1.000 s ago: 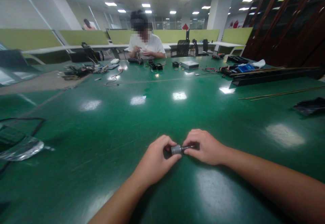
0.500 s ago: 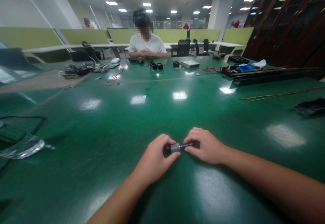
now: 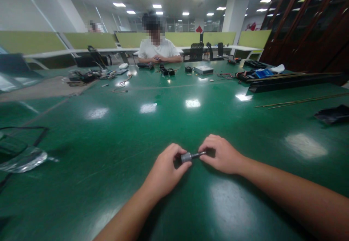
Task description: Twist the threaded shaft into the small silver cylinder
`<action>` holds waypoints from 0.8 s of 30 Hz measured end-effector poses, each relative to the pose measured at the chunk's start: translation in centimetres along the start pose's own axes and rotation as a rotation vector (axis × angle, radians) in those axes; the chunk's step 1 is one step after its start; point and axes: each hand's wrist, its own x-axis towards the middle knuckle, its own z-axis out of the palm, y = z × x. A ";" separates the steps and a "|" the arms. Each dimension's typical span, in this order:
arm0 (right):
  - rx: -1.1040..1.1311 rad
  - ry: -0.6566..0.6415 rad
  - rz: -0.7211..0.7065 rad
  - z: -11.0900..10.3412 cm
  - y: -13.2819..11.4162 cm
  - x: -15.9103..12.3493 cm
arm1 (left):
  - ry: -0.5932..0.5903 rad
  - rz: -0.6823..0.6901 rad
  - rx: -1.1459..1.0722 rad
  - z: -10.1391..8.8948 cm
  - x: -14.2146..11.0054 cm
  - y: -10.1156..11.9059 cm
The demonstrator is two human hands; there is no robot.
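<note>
Just above the green tabletop I hold a small grey metal cylinder (image 3: 187,157) with a thin dark shaft (image 3: 196,155) pointing right, lying nearly level. My left hand (image 3: 167,171) is closed around the cylinder's left end, thumb below and fingers above; that end is partly hidden. The shaft's bright tip sits between the thumb and fingertips of my right hand (image 3: 222,155), which is curled in a pinch. Most of the shaft shows bare between the two hands.
A clear plastic bag (image 3: 24,161) and a dark cable lie at left. Thin rods (image 3: 302,101), a black channel (image 3: 294,82) and a black piece (image 3: 332,114) lie at right. Across the green table (image 3: 169,124), a person (image 3: 158,50) sits behind black parts (image 3: 167,70).
My right hand has shifted slightly right and away from me along the shaft, exposing more of it. My left hand moved slightly left with the cylinder. The person opposite lowered their hands.
</note>
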 end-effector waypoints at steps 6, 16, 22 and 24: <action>-0.003 0.018 -0.012 -0.1 0.3 -0.1 | 0.008 0.006 -0.003 0.0 0.0 -0.1; -0.021 0.013 0.008 -0.7 0.7 0.0 | 0.014 -0.002 -0.007 0.0 0.0 -0.2; -0.154 0.059 0.141 -1.2 1.4 0.1 | 0.011 -0.018 -0.006 0.0 0.0 -0.1; -0.160 0.061 0.167 -1.3 1.4 0.1 | 0.008 -0.024 -0.014 0.0 0.0 0.0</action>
